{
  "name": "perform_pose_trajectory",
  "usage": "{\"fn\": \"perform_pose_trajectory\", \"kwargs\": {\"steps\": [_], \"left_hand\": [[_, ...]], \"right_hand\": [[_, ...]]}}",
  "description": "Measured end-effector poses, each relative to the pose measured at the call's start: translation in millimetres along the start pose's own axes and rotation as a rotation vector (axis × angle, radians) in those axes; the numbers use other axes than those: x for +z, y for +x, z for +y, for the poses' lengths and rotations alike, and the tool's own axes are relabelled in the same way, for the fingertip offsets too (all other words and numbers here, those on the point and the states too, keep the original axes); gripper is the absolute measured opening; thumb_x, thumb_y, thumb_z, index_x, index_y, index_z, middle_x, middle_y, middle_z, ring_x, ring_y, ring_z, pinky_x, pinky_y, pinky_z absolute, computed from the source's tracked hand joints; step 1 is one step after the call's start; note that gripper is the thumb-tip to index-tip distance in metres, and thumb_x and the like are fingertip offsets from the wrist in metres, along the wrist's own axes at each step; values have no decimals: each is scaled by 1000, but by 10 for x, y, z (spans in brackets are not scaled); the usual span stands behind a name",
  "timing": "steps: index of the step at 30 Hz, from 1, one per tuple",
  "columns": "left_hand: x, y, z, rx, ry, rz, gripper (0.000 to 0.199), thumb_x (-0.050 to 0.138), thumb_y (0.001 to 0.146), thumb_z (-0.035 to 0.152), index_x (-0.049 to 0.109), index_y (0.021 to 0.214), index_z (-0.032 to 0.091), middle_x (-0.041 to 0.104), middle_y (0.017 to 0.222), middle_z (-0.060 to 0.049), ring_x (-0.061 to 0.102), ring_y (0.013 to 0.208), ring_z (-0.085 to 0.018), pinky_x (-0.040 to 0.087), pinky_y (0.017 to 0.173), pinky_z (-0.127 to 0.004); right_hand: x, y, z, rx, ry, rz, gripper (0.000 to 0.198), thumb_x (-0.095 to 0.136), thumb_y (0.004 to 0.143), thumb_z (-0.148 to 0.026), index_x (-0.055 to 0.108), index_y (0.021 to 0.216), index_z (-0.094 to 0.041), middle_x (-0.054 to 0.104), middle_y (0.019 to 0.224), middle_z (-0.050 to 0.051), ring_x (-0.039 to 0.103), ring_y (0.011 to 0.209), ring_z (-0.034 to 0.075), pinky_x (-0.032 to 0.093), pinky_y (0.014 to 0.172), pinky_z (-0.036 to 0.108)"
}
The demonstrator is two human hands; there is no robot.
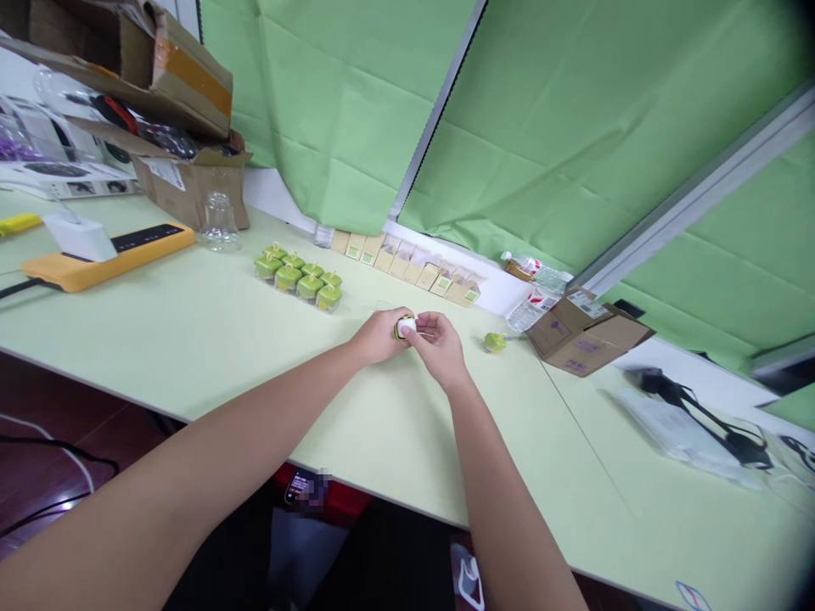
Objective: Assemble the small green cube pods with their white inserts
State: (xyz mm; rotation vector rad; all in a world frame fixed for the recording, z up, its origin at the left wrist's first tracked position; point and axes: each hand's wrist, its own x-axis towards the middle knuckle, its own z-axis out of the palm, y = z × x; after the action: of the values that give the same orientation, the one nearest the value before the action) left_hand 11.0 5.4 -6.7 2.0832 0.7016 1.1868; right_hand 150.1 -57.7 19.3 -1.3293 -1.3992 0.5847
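Observation:
Above the middle of the table, my left hand [380,336] is closed round a small white piece with a yellow-green and dark edge [405,326]; its exact kind is too small to make out. My right hand [441,346] meets it from the other side, thumb against the white face and fingers curled. Beyond my left hand, several small clear containers with green lids [309,287] stand together in two rows. One more green-lidded container [495,342] sits apart, to the right of my right hand.
Small tan boxes [407,260] line the back edge. A cardboard box [582,333] and plastic bottles [533,307] stand right. At left are an orange power strip [95,265], a glass jar [220,222] and stacked cartons [191,182]. A black cabled device [700,416] lies far right.

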Motion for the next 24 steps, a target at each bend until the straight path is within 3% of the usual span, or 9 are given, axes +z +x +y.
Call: {"fn": "perform_pose_trajectory", "kwargs": {"steps": [7,24], "left_hand": [[0,2,22,15,-11,16,25,66,70,23,61,94,19,65,85,1,58,75,-15,44,67,-25],[0,3,25,7,9,8,24,65,69,22,61,92,19,65,84,1,58,74,-15,44,66,-25]], "right_hand": [[-22,-20,-50,215,184,-111,46,82,67,-49,60,95,-19,72,92,5,67,86,18,56,89,39],[-10,-14,-23,231,191,-115,45,82,67,-51,64,92,-19,72,89,4,68,82,17,58,83,37]]}}
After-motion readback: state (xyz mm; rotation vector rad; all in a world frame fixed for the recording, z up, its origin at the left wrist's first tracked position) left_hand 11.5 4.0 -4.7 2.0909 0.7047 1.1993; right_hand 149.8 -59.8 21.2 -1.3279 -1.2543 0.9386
